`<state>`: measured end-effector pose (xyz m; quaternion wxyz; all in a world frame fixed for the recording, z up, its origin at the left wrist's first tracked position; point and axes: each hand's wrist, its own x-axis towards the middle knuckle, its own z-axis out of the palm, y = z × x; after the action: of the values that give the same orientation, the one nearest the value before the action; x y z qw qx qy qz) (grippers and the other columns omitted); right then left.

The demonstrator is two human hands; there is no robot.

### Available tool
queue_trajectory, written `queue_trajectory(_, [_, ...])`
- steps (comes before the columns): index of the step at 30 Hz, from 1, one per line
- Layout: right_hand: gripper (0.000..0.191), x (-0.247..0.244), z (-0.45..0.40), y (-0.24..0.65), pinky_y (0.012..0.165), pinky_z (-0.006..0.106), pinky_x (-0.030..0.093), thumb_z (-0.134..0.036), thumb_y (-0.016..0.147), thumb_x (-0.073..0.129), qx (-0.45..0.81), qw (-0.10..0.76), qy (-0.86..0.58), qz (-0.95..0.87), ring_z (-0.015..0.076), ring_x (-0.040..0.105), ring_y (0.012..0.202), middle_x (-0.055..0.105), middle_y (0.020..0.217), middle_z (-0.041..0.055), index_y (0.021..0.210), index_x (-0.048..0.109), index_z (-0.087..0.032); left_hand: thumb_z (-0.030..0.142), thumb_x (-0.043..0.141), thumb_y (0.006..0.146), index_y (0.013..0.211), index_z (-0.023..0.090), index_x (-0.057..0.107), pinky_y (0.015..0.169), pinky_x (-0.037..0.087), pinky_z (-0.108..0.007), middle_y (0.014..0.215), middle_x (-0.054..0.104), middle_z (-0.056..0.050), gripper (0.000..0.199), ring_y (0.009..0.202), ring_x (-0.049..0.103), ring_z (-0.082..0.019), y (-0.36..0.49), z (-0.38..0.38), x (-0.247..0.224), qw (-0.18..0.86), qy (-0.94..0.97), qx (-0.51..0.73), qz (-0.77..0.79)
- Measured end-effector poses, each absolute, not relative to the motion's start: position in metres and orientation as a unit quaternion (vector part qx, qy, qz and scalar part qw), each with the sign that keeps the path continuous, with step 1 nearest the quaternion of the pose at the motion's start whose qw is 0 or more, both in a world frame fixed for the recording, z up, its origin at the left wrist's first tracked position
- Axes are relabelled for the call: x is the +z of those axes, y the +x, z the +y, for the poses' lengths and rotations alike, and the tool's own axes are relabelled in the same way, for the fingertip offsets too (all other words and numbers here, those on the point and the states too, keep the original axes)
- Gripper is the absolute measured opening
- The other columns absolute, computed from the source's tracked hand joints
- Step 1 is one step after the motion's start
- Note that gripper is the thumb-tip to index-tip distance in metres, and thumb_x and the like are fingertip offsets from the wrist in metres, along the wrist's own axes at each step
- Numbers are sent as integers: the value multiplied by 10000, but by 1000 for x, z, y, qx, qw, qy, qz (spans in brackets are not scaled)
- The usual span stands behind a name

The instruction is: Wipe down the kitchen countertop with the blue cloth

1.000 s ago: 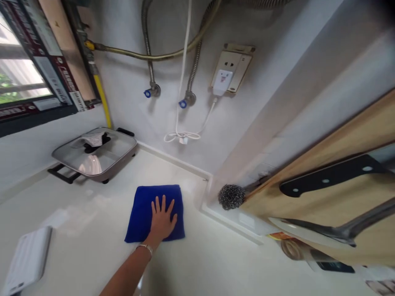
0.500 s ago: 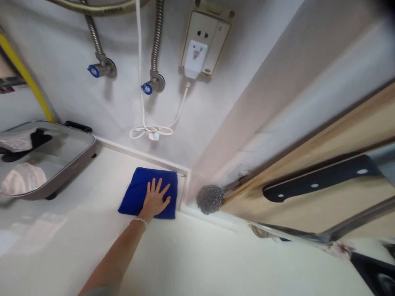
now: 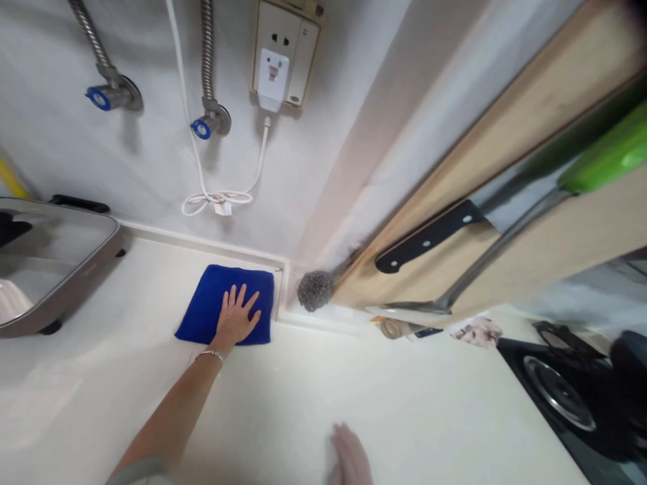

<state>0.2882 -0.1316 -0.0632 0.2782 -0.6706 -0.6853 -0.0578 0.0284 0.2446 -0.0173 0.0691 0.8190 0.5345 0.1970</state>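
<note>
My left hand (image 3: 237, 318) lies flat on a blue cloth (image 3: 199, 313), fingers spread, pressing it to the white countertop (image 3: 283, 404) by the wall corner. A bracelet circles that wrist. At the bottom edge, my right hand (image 3: 350, 457) shows partly and blurred over the counter, its fingers stretched out and nothing visible in it. A steel wool ball (image 3: 315, 290) hangs just right of the cloth, near the end of the wooden board.
On the left stands an electric pan (image 3: 75, 283) with a glass lid. A wooden board (image 3: 546, 249) with a black-handled knife (image 3: 429, 237) and a green-handled utensil (image 3: 606, 151) juts in from the right. Beyond is a black stove (image 3: 536, 417). A plugged cord (image 3: 263, 162) hangs on the wall.
My right hand has come into view at the bottom. The view has shifted right, showing the stove and green handle. My left hand stays flat on the cloth.
</note>
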Motion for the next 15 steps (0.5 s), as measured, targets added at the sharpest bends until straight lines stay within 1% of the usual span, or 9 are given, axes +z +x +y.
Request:
queue_trajectory(3, [538, -56, -133, 287, 1004, 481, 529, -122, 852, 467, -63, 259, -664, -699, 286, 511, 1311, 560, 1396, 89, 1379, 478, -228, 470, 444, 922, 1476, 307, 406, 1198, 144, -600, 1618, 218, -106, 579, 1495, 115, -387, 24, 209, -16, 59, 825, 180, 532])
queue_trajectory(10, [561, -41, -134, 279, 1092, 576, 432, -107, 853, 436, -1, 265, -681, -683, 282, 426, 1377, 530, 1418, 95, 1403, 432, -222, 432, 421, 935, 1496, 236, 378, 1198, 154, -608, 1626, 175, -128, 595, 1498, 83, -390, 32, 126, -13, 45, 823, 159, 543])
queue_trajectory(15, [610, -38, -133, 279, 1135, 576, 377, -99, 834, 441, 25, 275, -674, -685, 274, 373, 1408, 498, 1450, 109, 1436, 396, -186, 404, 431, 930, 1499, 201, 371, 1193, 136, -633, 1627, 137, -160, 606, 1496, 24, -411, 62, 67, -16, 42, 835, 150, 528])
